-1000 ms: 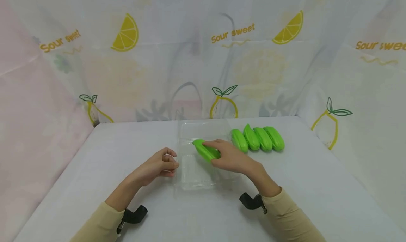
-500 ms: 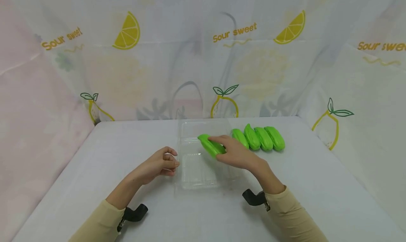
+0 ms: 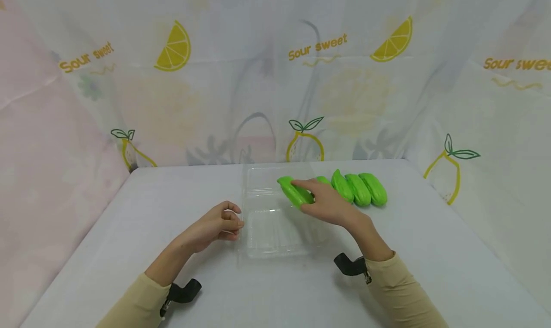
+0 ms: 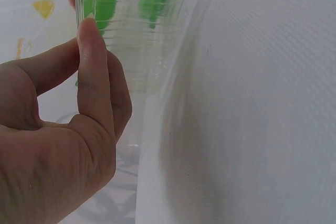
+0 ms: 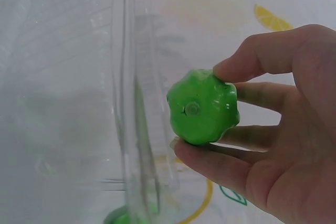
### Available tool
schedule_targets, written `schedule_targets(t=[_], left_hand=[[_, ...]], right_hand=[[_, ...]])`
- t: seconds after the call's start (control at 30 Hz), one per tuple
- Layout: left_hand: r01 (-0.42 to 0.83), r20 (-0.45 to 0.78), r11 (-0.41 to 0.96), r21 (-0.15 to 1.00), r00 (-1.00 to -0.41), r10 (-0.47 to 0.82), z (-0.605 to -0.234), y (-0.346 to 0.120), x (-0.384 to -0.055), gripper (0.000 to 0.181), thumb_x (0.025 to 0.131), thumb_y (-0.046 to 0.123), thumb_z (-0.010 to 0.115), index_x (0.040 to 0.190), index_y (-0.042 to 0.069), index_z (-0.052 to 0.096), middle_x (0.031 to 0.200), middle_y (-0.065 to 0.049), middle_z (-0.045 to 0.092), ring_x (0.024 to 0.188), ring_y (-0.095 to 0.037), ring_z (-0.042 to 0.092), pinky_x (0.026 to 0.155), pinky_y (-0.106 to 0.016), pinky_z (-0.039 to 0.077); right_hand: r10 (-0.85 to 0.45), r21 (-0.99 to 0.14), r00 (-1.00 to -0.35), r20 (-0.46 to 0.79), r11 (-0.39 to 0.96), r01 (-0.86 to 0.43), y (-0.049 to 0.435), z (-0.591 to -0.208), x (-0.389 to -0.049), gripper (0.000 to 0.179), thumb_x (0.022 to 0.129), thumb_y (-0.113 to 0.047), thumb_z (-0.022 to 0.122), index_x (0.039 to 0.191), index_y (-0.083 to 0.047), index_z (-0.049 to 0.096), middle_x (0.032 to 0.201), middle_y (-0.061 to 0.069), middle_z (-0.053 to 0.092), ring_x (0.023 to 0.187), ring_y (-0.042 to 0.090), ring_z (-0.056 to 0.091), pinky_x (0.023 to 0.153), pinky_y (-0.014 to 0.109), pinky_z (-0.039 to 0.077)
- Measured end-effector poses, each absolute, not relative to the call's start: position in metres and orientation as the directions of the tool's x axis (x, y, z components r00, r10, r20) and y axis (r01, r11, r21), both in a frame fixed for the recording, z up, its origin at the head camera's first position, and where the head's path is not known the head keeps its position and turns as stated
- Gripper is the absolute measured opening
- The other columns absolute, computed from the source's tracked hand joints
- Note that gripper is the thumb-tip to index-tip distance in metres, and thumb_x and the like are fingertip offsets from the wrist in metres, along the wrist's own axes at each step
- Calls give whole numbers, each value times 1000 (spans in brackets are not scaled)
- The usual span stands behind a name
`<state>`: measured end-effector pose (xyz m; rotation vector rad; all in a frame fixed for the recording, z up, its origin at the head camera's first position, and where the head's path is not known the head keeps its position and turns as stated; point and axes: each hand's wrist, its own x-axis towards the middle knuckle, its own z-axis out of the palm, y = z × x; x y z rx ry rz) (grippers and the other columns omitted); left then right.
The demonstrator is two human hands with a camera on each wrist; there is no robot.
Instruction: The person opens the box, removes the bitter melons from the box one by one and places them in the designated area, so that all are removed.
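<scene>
A clear plastic clamshell box [image 3: 267, 230] lies in the middle of the white table in the head view. At its left side my left hand [image 3: 215, 227] pinches the rim between thumb and finger; the left wrist view shows a fingertip [image 4: 90, 32] right at that edge. My right hand [image 3: 329, 203] holds a green ridged toy gourd [image 3: 294, 192] between thumb and fingers, over the back right part of the box. From the right wrist camera, the gourd's lobed end [image 5: 202, 107] faces the lens, beside the clear box wall.
Several more green gourds [image 3: 361, 189] lie side by side at the back right of the table; my right hand partly covers the leftmost. The transparent lid [image 3: 277, 177] extends behind the box. A lemon-print cloth [image 3: 206, 93] hangs behind the table.
My right hand has moved right and slightly back with the gourd, covering more of the leftmost gourd in the row. The left hand and the box stay in place.
</scene>
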<state>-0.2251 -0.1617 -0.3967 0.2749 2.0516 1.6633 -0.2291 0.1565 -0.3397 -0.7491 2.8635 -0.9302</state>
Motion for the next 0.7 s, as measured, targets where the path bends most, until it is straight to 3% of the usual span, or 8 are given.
schedule_targets(t=[0.17, 0.53, 0.7], left_hand=[[-144, -239, 239, 960, -865, 441, -396, -163, -223, 51, 94, 14, 66, 130, -2, 33, 91, -5, 54, 77, -14, 61, 70, -24, 57], [-147, -244, 243, 959, -865, 439, -396, -162, -225, 50, 95, 13, 65, 130, -2, 33, 90, -4, 55, 76, -15, 61, 69, -24, 57], [-145, -239, 237, 961, -867, 438, -395, -162, -225, 52, 95, 13, 66, 130, -3, 32, 91, -4, 55, 76, -15, 61, 69, -24, 57]], right_hand=[[-437, -577, -893, 110, 703, -416, 161, -338, -231, 66, 85, -15, 58, 150, -15, 44, 148, 9, 51, 128, 27, 51, 101, 47, 46], [-400, -585, -901, 165, 696, -416, 176, -338, -240, 66, 83, -13, 57, 148, -11, 46, 147, 11, 52, 113, 25, 52, 94, 43, 46], [-383, -596, -910, 158, 698, -397, 182, -337, -242, 67, 83, -12, 55, 150, -12, 44, 150, 11, 49, 121, 27, 51, 98, 46, 45]])
